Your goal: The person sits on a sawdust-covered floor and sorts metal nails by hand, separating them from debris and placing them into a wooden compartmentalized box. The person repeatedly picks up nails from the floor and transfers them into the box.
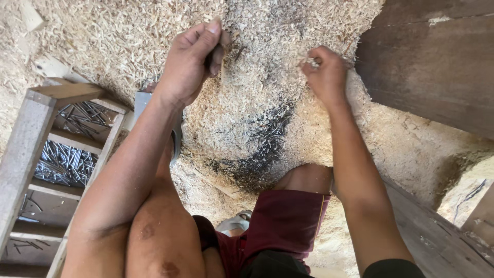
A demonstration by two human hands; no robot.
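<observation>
The fingertips (315,55) of the right hand (325,77), near the top of the frame just right of the middle, are pinched tight on a small shiny bit (312,63). It is too little to tell what it is. The fingers (198,38) of the left hand (191,59), at the top middle, are curled shut around a dark thing (215,57), and only a tiny part of it peeks out. Both hands sit right on a big pile of wood shavings (128,41) that fills the top and middle of the frame. Below the hands, in the middle, lots of thin dark nails (262,149) lie mixed into the shavings. At the left edge stands a wooden tray (23,149) with several boxes in it, and shiny sorted nails (64,162) lie in those boxes. A flat grey metal piece (141,103) pokes out from under the left arm. A dark board (432,67) fills the upper right. At the bottom are the person's bare knees and dark red shorts (285,221). It looks like small things are being picked out of the shavings by hand, and both hands have a catch right now. The loose nails lie a bit lower than the hands, so reaching them means opening the fingers only a little and pinching carefully, because the nails are thin and half buried.
</observation>
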